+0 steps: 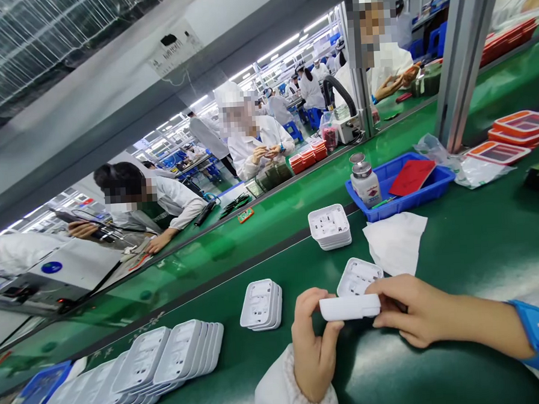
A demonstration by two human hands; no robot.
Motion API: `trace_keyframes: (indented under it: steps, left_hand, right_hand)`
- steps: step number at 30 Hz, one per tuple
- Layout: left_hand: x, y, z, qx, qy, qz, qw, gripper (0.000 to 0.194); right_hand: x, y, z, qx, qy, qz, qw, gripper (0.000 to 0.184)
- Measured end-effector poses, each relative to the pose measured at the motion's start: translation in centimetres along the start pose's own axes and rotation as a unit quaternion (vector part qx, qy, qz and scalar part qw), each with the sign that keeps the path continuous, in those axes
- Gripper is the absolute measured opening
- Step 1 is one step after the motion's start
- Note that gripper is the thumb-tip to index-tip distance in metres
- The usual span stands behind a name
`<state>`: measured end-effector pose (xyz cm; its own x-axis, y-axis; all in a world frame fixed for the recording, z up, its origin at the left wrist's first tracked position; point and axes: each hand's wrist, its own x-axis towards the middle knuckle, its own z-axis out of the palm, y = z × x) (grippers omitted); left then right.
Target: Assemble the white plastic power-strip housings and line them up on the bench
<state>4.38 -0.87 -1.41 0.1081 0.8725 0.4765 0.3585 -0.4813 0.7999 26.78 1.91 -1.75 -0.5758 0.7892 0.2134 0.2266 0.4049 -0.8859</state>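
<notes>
Between my two hands a white plastic housing (350,308) is held edge-on above the green work surface. My left hand (315,344) pinches its left end between thumb and fingers. The other end is gripped by my right hand (413,309), which wears a blue wrist band (536,336). Just behind the held piece lies another white housing (357,276), its inner side up and partly hidden by it. Two short stacks of the same housings, a nearer stack (260,305) and a farther stack (329,226), stand to the left and behind.
Many more housings (182,351) lie in overlapping rows at lower left. A white cloth (395,240) is by a blue tray (403,204) holding a dispenser bottle (365,182) and a red card. Red-framed parts (523,125) sit at right. A metal post (468,65) rises ahead; co-workers sit beyond the belt.
</notes>
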Motion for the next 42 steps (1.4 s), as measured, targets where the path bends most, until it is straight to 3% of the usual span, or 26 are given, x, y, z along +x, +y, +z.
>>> trace_keyframes:
  steps: [5,13,19,22,25,31,35,38,42]
  left_hand:
    - [-0.1,-0.1,-0.1,0.001,0.017,-0.011,1.000,0.027]
    - [-0.2,0.4,-0.1,0.013,-0.020,-0.030,0.999,0.035]
    - [0.4,0.1,-0.8,0.094,-0.032,0.085,0.991,0.035]
    - [0.6,-0.1,-0.9,0.111,-0.026,0.115,0.987,0.032]
    - [0.6,0.0,-0.8,0.111,-0.029,0.121,0.986,0.029]
    - [0.5,0.3,-0.7,0.108,-0.039,0.121,0.986,0.032]
    - [0.5,0.4,-0.7,0.097,-0.050,0.123,0.986,0.034]
    - [0.4,0.5,-0.6,0.087,-0.053,0.128,0.987,0.034]
    - [0.5,0.8,-0.6,0.078,-0.041,0.130,0.988,0.034]
  right_hand:
    - [0.2,0.5,0.0,-0.083,0.003,-0.019,0.996,0.013]
    - [0.2,0.4,-0.3,-0.103,0.027,-0.047,0.993,0.013]
    - [0.0,0.3,-0.3,-0.159,0.054,-0.095,0.981,0.029]
    - [-0.4,0.1,-0.1,-0.208,0.090,-0.176,0.958,0.041]
    - [-0.6,0.1,0.2,-0.274,0.091,-0.230,0.929,0.043]
    - [-0.3,0.7,0.3,-0.286,0.126,-0.180,0.933,0.042]
    - [-0.4,0.6,0.4,-0.316,0.097,-0.209,0.920,0.043]
    - [-0.4,0.7,0.5,-0.275,0.067,-0.183,0.941,0.044]
    - [-0.2,1.1,0.3,-0.196,0.076,-0.119,0.970,0.047]
